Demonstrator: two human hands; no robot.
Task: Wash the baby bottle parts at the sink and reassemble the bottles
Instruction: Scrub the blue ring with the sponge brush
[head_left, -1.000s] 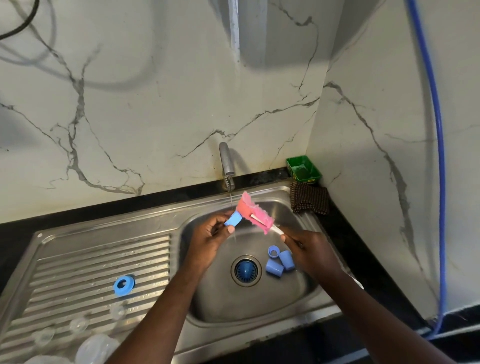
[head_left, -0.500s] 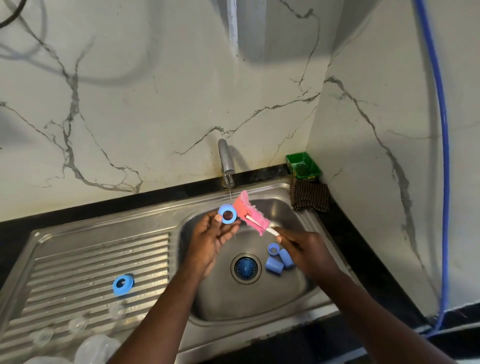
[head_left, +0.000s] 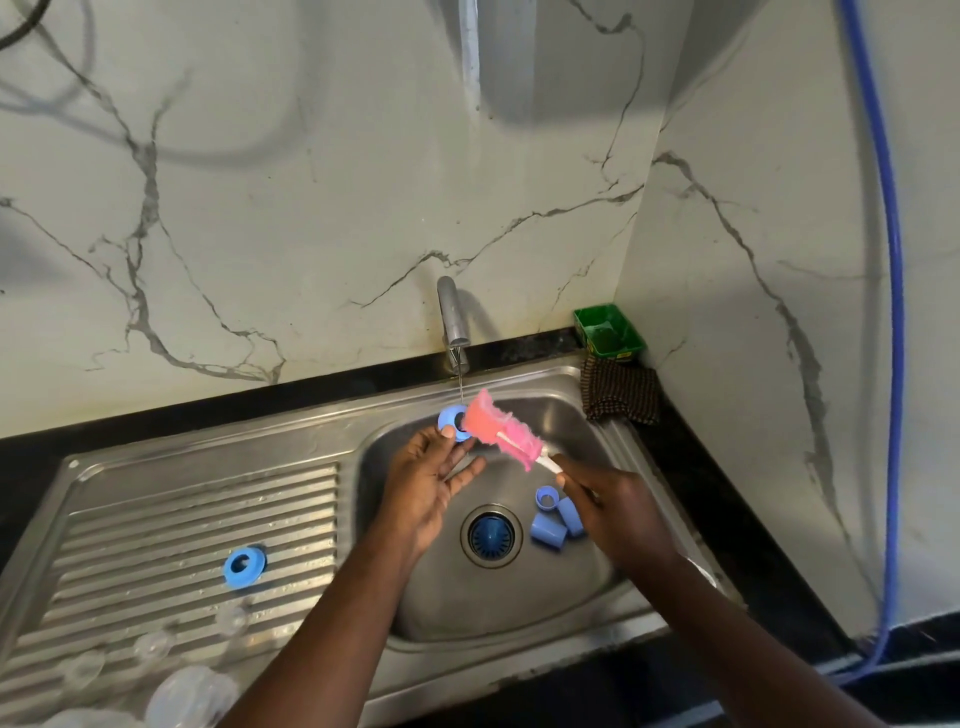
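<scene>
Head view: right hand (head_left: 618, 514) holding brush (head_left: 501, 431) overlaps blue caps (head_left: 548, 530) beside drain (head_left: 491, 535).

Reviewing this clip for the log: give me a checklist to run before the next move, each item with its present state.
1. Left hand holds the blue ring: ok.
2. Right hand grips the pink brush by its handle: ok.
3. Brush head touches the ring: ok.
4. Water runs from the tap: ok.
5. Ring's inside clean: cannot tell.
6. Three blue caps washed: cannot tell.
</scene>
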